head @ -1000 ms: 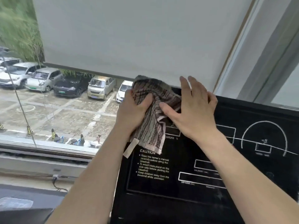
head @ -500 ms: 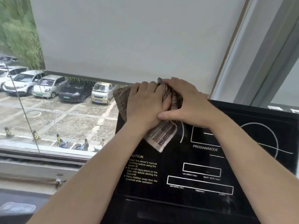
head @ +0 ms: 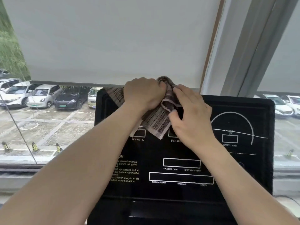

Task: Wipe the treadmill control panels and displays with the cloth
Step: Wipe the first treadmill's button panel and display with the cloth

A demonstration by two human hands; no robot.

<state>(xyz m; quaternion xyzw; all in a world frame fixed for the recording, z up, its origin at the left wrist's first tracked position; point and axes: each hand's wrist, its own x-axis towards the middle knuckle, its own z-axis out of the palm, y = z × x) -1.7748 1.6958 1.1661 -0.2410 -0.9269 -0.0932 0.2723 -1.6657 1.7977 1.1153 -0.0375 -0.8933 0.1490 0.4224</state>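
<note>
**Surface.** Black glossy control panel [head: 243, 168] w/ rounded corners and white printed outlines. There are two long display windows [head: 181, 162] at centre, a half-circle speed dial [head: 232, 124] at right, and caution text [head: 128, 171] at lower left, partly hidden by the L forearm. Legible labels incl. INCLINE %, SPEED, CALORIES and DISTANCE.

**Cloth.** Brown striped cloth [head: 157, 122] is bunched at the panel's top-centre edge. One corner hangs down over the panel face between the INCLINE and PROG windows. Another part spreads left along the top edge.

**Hands.** L hand [head: 144, 93] is at the top edge, fingers curled over the bunched cloth and gripping it. R hand [head: 191, 114] is just beside it, fingertips on the cloth's upper fold and thumb on its lower part. It appears to pinch the fold, but the contact is partly hidden.

**Room.** Pale grey roller blind [head: 113, 38] is lowered behind the panel. Grey window frame [head: 235, 46] stands upright at right. Below the blind, through the glass, are parked cars [head: 40, 96], paved ground and striped cones [head: 34, 146].
</note>
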